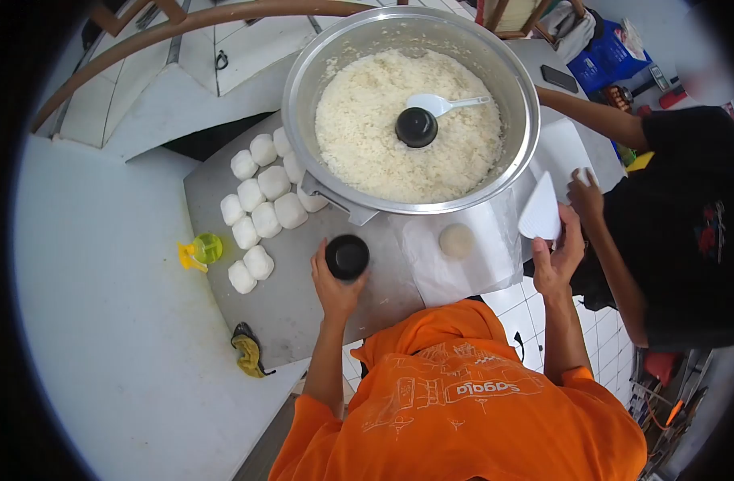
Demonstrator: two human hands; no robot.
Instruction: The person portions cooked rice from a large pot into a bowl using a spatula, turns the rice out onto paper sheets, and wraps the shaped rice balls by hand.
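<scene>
My left hand [336, 287] is wrapped round a small black bowl [347, 257], open side up, above the grey table. My right hand [559, 255] grips a white, pointed, flat piece [541, 210] with fine ridges; its exact kind is unclear. Between my hands, a round molded rice cake [457, 240] rests on white paper [495, 260]. Beyond it stands a large metal pot [529, 104] of cooked rice [367, 112]. A second black bowl [416, 127] and a white rice paddle [455, 103] lie on the rice.
Several white wrapped bundles [264, 220] sit on the left of the table. A bottle of yellow-green liquid [207, 248] and a yellow-and-black item [247, 353] are farther left. At right, a co-worker in black [680, 216] has a hand [585, 192] near white sheets [566, 148].
</scene>
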